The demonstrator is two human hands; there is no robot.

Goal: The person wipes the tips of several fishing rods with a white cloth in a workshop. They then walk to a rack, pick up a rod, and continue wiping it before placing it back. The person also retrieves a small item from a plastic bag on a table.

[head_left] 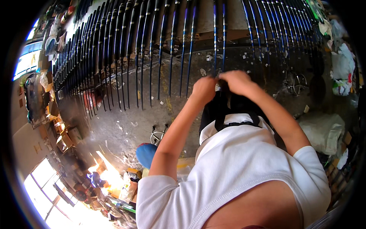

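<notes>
At the far middle, two blue rods [215, 38] set apart from the rest

Along the left side, stacked brown cardboard boxes [65, 140], at least one seemingly open; contents too small to make out. At the right, a large pale sack [322, 128], bulging and crumpled, with contents hidden. Farther off on the same side, a white plastic bag [342, 63], full-looking, with red and green patches just below; cannot tell print from contents there.

Between the two hands and the far edge, the two blue rods: slim, straight, nearly parallel, glossy blue and black, ringed with pale metallic bands. To the left, a long bank of dark rods [131, 23], close-set, thick and black toward the far end, tapering to thin near ends. To the right, a second bank of rods [256, 34], bluer, also banded.

At the near ends of the two blue rods, left hand [204, 88] with fingers curled inward, almost fist-like. Just beside, right hand [237, 82], bent at the wrist, with fingers bunched and pointing left toward the other fingertips. Cannot tell holding from mere touching in either hand, with fingertips blurred and partly hidden. Underneath, grey floor [118, 131], littered with small white scraps.
</notes>
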